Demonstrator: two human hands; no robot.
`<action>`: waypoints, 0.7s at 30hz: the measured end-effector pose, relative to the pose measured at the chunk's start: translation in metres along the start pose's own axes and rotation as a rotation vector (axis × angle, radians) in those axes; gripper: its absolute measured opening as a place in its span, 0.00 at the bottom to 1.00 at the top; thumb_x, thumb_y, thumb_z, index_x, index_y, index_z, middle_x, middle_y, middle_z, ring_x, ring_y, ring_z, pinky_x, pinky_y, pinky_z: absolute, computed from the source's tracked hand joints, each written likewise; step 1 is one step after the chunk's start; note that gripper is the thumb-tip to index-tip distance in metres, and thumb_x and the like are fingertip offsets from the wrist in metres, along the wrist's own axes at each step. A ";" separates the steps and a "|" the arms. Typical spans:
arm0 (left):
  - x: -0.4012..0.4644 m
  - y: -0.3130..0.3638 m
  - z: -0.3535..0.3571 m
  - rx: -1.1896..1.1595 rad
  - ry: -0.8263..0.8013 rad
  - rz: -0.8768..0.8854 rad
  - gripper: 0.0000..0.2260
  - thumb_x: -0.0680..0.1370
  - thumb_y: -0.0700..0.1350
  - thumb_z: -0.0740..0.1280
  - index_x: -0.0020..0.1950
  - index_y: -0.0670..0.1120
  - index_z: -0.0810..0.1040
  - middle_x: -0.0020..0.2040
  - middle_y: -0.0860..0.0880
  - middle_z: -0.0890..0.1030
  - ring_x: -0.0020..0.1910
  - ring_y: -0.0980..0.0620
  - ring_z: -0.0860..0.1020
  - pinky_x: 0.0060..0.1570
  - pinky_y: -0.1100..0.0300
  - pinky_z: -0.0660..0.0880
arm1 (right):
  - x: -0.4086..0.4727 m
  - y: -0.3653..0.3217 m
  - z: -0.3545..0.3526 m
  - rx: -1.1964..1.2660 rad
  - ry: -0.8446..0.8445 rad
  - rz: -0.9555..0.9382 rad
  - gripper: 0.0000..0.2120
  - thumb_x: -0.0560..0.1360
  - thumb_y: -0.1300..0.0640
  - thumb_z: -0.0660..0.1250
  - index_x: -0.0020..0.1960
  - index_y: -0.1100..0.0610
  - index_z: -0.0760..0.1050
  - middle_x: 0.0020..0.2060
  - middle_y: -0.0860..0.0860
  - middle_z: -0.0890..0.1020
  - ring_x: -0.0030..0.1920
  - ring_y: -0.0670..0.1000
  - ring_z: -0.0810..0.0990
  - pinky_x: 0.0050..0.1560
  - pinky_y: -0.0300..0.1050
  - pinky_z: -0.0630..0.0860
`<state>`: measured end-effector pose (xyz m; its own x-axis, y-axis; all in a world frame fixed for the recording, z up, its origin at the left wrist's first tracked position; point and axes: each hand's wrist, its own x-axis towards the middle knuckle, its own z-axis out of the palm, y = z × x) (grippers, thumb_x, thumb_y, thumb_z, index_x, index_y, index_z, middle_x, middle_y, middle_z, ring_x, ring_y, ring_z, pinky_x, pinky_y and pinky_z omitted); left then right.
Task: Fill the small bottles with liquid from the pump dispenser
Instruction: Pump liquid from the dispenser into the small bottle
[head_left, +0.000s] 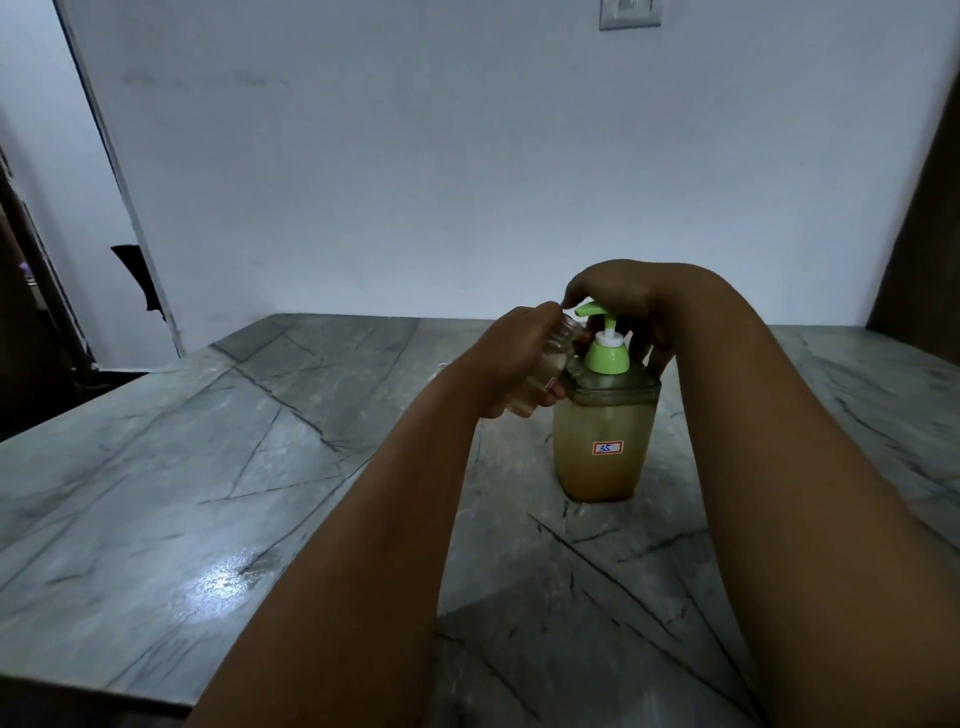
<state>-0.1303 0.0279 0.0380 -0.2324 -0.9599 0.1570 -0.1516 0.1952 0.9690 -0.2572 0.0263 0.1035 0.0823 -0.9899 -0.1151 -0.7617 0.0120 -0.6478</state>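
Observation:
A clear pump dispenser (597, 457) with a green pump head (605, 343) stands on the grey marble table (208, 467). It holds yellowish liquid and bears a small label reading 35. My left hand (511, 358) grips a small clear glass bottle (550, 364), tilted, with its mouth just under the green spout. My right hand (623, 296) rests over the top of the pump, fingers curled down behind it. The small bottle is partly hidden by my left fingers.
A pale wall rises right behind the table, with a switch plate (629, 13) high up. A dark doorway (31, 291) lies at the left. The table's front edge runs along the lower left.

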 end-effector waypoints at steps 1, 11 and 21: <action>0.000 0.000 0.001 -0.004 -0.001 -0.006 0.14 0.81 0.46 0.53 0.49 0.39 0.74 0.31 0.43 0.76 0.23 0.50 0.74 0.25 0.65 0.69 | -0.002 0.000 0.001 -0.026 0.011 -0.008 0.15 0.80 0.56 0.55 0.38 0.63 0.68 0.34 0.58 0.72 0.31 0.57 0.71 0.34 0.45 0.69; 0.000 0.000 0.002 -0.007 0.003 0.004 0.14 0.81 0.45 0.52 0.46 0.41 0.74 0.31 0.44 0.76 0.23 0.49 0.74 0.25 0.63 0.69 | -0.002 0.003 0.006 -0.074 0.052 -0.071 0.14 0.78 0.66 0.55 0.34 0.64 0.68 0.32 0.60 0.71 0.30 0.57 0.70 0.30 0.44 0.71; 0.003 0.000 0.001 0.016 0.003 -0.009 0.15 0.81 0.47 0.52 0.52 0.39 0.75 0.35 0.41 0.77 0.24 0.49 0.75 0.27 0.62 0.71 | 0.000 0.004 0.001 0.045 -0.050 0.040 0.17 0.77 0.52 0.56 0.36 0.63 0.69 0.34 0.58 0.74 0.33 0.56 0.72 0.39 0.45 0.71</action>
<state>-0.1315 0.0251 0.0382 -0.2279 -0.9622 0.1492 -0.1685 0.1899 0.9672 -0.2593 0.0263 0.1000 0.0853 -0.9803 -0.1782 -0.7355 0.0587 -0.6749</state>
